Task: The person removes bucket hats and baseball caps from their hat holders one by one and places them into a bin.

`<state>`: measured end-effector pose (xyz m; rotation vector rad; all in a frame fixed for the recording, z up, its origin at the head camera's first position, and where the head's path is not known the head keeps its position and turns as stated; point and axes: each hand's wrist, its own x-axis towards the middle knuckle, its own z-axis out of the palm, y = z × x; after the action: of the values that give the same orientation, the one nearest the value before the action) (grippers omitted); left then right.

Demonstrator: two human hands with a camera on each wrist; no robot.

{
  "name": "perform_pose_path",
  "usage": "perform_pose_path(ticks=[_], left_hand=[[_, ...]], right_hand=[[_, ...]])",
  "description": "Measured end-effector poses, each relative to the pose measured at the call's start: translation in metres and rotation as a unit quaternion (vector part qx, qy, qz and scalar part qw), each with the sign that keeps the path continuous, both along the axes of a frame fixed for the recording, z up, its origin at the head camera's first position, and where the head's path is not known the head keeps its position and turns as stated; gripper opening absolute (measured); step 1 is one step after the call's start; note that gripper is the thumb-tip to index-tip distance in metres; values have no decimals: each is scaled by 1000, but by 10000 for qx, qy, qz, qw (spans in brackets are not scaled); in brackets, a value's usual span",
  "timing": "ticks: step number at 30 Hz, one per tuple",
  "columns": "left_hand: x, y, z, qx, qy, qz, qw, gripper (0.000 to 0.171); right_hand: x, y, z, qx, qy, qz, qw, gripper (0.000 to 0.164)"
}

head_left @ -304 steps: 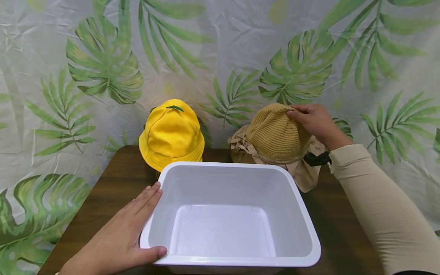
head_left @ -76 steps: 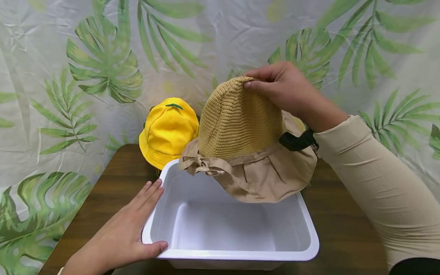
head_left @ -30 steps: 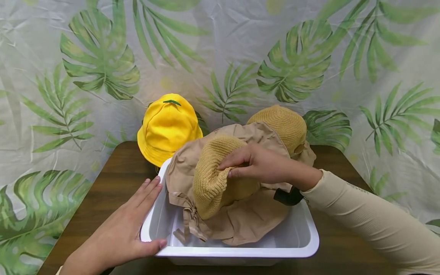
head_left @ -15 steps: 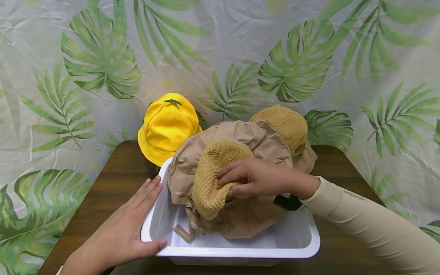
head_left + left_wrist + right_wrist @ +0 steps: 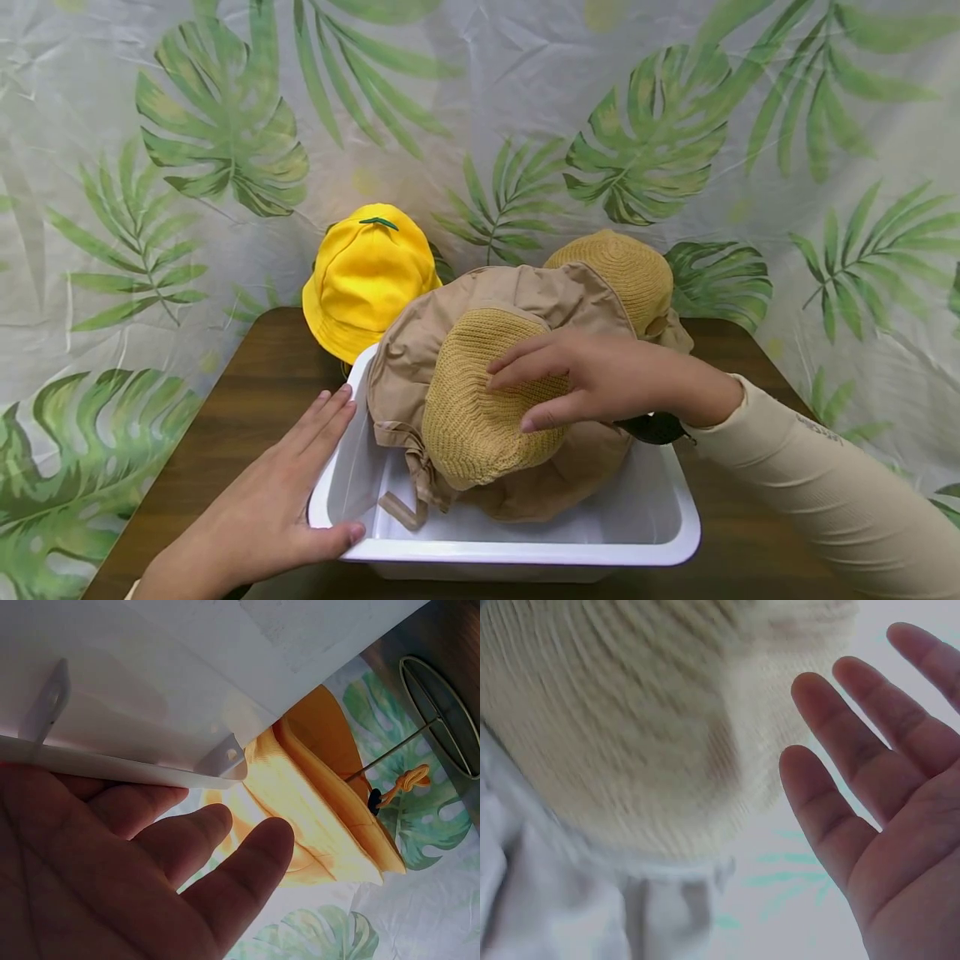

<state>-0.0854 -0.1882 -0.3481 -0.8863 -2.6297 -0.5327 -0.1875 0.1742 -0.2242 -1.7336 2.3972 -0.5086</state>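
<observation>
A tan sun hat with a ribbed knit crown and a wide beige cloth brim lies tilted in the white plastic basin, its brim over the back rim. A loose ribbon trails on the basin floor. My right hand hovers at the crown with fingers spread; the right wrist view shows them straight, with nothing between them. My left hand rests along the basin's left side, its thumb on the front-left corner. In the left wrist view its straight fingers lie by the rim's underside.
Behind the basin at left is a yellow bucket hat with a green sprout-like tab, on a thin metal stand. A second tan knit hat stands back right. The dark wooden table meets a leaf-print curtain.
The tan sun hat came from the back right into the basin in my right hand. My right fingers have since let go of its crown and drawn slightly right. My left hand stays put.
</observation>
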Motion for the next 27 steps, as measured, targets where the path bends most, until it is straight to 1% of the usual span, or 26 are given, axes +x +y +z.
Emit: perform_pose_path(ticks=[2,6,10,14,17,19,21,24,27], left_hand=[[0,0,0,-4,7,-2,10000,111],[0,0,1,-19,-21,26,10000,112],[1,0,1,-33,-86,63,9999,111],[2,0,2,-55,-126,101,9999,111],[2,1,2,-54,-185,123,9997,111],[2,1,2,-67,-222,117,9997,111],[1,1,2,-60,-225,96,9997,111],[1,1,2,-73,-170,54,9998,111],[1,1,3,-77,-124,51,9999,111]], right_hand=[[-2,5,7,-80,239,-179,9995,46],[-13,15,19,-217,578,-589,9964,51],[-31,24,24,-242,702,-1091,9912,57],[-51,31,24,-131,741,-1424,9870,63],[-63,32,22,48,575,-1656,9845,68],[-67,32,19,153,321,-1812,9828,70],[-69,31,17,232,95,-1880,9819,70],[-69,28,15,268,-88,-1860,9821,70],[-66,24,15,298,-29,-1720,9846,71]])
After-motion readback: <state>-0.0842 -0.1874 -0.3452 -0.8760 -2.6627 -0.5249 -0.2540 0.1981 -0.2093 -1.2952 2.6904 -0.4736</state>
